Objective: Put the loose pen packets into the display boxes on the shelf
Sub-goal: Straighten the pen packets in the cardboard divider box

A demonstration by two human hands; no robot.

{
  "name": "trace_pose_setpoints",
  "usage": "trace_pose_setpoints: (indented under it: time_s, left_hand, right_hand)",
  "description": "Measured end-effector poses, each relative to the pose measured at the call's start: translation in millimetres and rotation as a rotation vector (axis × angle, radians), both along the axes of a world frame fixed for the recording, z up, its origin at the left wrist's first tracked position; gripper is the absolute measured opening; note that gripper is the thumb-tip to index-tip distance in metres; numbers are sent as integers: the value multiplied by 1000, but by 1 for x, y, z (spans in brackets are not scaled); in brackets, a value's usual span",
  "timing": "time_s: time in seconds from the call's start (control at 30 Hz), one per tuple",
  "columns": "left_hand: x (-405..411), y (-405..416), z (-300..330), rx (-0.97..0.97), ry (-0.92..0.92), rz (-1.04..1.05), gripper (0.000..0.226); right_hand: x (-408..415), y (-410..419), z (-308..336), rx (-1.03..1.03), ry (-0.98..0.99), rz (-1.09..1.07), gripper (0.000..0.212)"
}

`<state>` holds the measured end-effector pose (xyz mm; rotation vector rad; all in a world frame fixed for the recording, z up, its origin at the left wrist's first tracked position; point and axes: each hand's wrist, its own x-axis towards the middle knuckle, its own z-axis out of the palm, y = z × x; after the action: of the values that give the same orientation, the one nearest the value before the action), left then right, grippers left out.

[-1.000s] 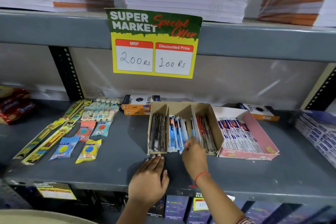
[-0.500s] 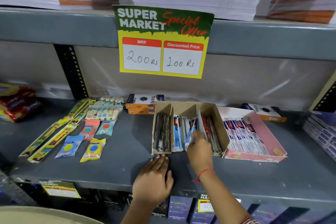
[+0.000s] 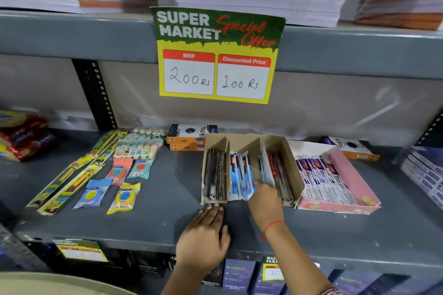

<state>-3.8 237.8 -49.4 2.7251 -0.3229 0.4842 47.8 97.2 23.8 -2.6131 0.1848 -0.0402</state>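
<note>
A brown cardboard display box (image 3: 291,163) with three compartments stands on the grey shelf (image 3: 167,223). It holds black pen packets (image 3: 215,175) on the left, blue pen packets (image 3: 239,179) in the middle and red ones (image 3: 279,175) on the right. My right hand (image 3: 263,201) reaches into the middle compartment, thumb and fingers closed on a blue and white packet by the divider. My left hand (image 3: 203,239) lies flat on the shelf, fingertips touching the box's front edge. To the right, a pink display box (image 3: 352,175) holds several white and blue pen packets (image 3: 321,177).
Eraser and sharpener packets (image 3: 124,196) and long yellow packs (image 3: 72,179) lie on the left of the shelf. Orange boxes (image 3: 189,141) stand behind the brown box. A price sign (image 3: 215,55) hangs above. Red snack packs (image 3: 24,136) sit far left, blue boxes (image 3: 426,170) far right.
My right hand has pushed further into the middle compartment, towards the divider, with the blue packet. My left hand has stayed flat at the box's front edge.
</note>
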Motion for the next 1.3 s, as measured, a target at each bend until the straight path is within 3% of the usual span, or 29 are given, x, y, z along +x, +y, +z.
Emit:
trace_pose_setpoints:
  time_s: [0.23,0.6,0.83,1.07,1.17,1.23,1.3]
  left_hand:
    - [-1,0,1,9,-7,-1,46]
    - [1,0,3,9,7,-8,47]
    - [-1,0,4,26,13,-2,47]
    - [-1,0,7,23,31,-12,47]
    - [-1,1,6,29,36,-11,47]
    - [-1,1,6,29,43,-10,47]
    - [-1,0,8,24,39,-9,46]
  right_hand:
    - [-4,1,5,-306,32,64,42]
    - [-7,7,-2,-440,80,233,32]
    - [-10,5,-4,-289,56,123,29]
    - [7,-2,1,310,87,-129,20]
    - [10,-3,-8,240,180,-78,24]
    - [5,0,-5,196,121,-85,14]
    - [1,3,-3,57,44,-49,23]
